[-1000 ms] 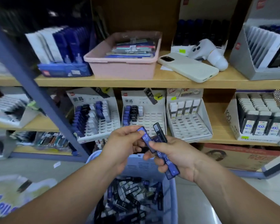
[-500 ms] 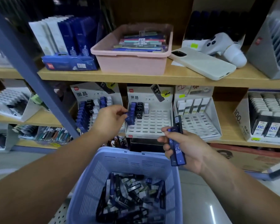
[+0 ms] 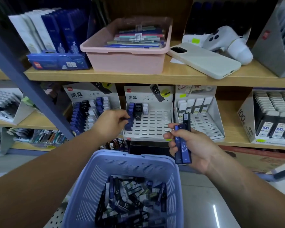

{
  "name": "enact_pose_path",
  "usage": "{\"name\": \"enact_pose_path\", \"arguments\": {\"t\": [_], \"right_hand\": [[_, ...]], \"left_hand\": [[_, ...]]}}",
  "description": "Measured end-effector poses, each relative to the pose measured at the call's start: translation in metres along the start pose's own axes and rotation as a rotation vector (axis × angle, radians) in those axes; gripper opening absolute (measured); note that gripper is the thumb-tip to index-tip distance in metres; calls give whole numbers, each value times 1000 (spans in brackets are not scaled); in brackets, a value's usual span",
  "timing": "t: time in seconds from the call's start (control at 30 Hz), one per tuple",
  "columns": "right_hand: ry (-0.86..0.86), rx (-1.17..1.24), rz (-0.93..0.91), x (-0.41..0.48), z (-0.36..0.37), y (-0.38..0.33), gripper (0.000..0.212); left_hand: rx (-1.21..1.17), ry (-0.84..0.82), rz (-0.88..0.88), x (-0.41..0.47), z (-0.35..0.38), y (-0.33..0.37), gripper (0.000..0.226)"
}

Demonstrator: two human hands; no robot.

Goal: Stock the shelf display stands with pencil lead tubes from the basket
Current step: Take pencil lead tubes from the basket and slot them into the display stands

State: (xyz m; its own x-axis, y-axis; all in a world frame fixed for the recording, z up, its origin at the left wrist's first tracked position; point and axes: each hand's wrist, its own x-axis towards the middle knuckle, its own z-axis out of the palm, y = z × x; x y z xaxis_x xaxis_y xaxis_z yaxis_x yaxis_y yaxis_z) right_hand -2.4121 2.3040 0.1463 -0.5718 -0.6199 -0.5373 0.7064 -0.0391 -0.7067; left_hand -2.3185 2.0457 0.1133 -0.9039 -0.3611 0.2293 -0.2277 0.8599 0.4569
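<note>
Above the tube-filled basket (image 3: 105,156), left fingers (image 3: 123,115) pinch one tube (image 3: 128,120), right fingers (image 3: 172,149) grip tubes (image 3: 184,150).

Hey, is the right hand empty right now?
No, the right hand grips several blue lead tubes beside the basket.

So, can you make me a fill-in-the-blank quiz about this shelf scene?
1. The left hand pinches a tube at the middle display stand, in its column of tubes coloured ____.
2. The right hand grips blue tubes marked HB ____.
3. Loose tubes lie in a plastic ____ below the hands.
4. The phone lies beside a tub coloured ____.
Missing: blue; 0.7; basket; pink.
</note>
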Motion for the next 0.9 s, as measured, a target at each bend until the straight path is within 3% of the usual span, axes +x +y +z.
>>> {"name": "enact_pose_path", "arguments": {"t": [0.5, 0.67, 0.77, 0.83, 0.9], "right_hand": [[35, 28, -27, -5, 0, 2, 18], [24, 124, -88, -10, 6, 0, 23], [-20, 154, -115, -14, 11, 0, 20], [-41, 162, -133, -15, 14, 1, 21], [-48, 133, -152, -16, 17, 3, 22]], "left_hand": [[160, 13, 36, 1, 13, -4, 1], [187, 42, -19, -11, 14, 6, 20], [-76, 90, -165, -32, 7, 45, 16], [-472, -38, -351, -50, 5, 83, 12], [-720, -203, -434, -64, 8, 115, 13]]}}
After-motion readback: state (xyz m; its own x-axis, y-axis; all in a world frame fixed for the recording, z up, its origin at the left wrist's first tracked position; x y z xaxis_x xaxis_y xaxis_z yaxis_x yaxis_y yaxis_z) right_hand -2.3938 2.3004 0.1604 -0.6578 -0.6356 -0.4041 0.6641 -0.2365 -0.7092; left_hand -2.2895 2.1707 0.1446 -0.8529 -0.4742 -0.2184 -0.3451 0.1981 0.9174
